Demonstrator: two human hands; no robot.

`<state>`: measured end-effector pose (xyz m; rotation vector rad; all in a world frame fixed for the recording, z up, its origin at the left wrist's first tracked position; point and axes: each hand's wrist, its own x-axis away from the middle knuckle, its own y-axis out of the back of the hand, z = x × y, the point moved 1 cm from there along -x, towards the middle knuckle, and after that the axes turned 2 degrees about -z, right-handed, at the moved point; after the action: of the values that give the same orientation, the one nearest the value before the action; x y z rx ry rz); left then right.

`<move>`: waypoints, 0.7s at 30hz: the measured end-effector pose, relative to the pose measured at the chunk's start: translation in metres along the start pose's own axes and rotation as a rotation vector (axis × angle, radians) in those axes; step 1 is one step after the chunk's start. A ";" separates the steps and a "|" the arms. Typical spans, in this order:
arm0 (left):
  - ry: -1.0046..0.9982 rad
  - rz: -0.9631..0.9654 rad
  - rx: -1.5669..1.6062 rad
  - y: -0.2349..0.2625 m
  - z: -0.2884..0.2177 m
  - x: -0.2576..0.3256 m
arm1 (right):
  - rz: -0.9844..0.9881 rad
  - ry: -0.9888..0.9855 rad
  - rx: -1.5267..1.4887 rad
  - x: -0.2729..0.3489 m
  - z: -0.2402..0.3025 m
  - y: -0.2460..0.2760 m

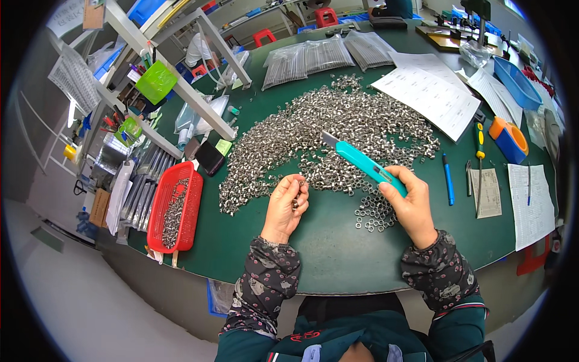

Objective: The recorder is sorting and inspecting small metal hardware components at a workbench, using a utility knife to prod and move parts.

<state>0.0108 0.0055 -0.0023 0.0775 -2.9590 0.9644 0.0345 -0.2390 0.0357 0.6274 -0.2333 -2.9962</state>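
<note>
Our left hand (286, 205) pinches a small silvery metal ring (300, 183) at its fingertips; our right hand (410, 202) grips a teal utility knife (360, 161), blade slanting up-left, just right of it

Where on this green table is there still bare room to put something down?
The widest bare patch of table lies along the near edge, between the two hands and the red basket. A smaller one sits between the right hand and the blue pen. The middle is crowded with the ring pile; the right side with papers.
</note>
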 end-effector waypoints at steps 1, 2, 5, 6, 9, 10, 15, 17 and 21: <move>0.003 -0.009 -0.021 -0.003 0.001 0.000 | 0.007 0.002 -0.009 0.000 -0.002 0.000; 0.015 -0.006 -0.024 -0.005 0.003 -0.001 | 0.013 0.004 -0.019 0.000 -0.005 -0.001; 0.016 0.041 0.038 -0.010 0.004 0.000 | -0.002 -0.001 -0.007 -0.001 -0.009 -0.001; 0.028 0.038 0.034 -0.013 0.006 0.002 | 0.001 0.006 0.003 -0.001 -0.007 -0.001; 0.118 0.007 -0.126 -0.027 0.013 0.002 | -0.012 0.007 -0.010 -0.001 -0.009 0.000; 0.121 0.009 -0.129 -0.033 0.016 0.001 | -0.024 0.027 -0.018 -0.001 -0.010 0.000; -0.254 0.009 -1.576 -0.067 0.029 -0.004 | -0.030 0.017 -0.010 0.000 -0.013 0.001; -0.335 0.031 -1.678 -0.069 0.034 -0.006 | -0.033 0.034 -0.020 -0.001 -0.013 0.001; -0.517 0.133 -1.813 -0.072 0.040 -0.008 | -0.038 0.047 -0.029 -0.001 -0.010 0.003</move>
<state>0.0228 -0.0756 0.0077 0.0645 -2.9034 -2.0339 0.0399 -0.2432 0.0280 0.7058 -0.1764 -3.0113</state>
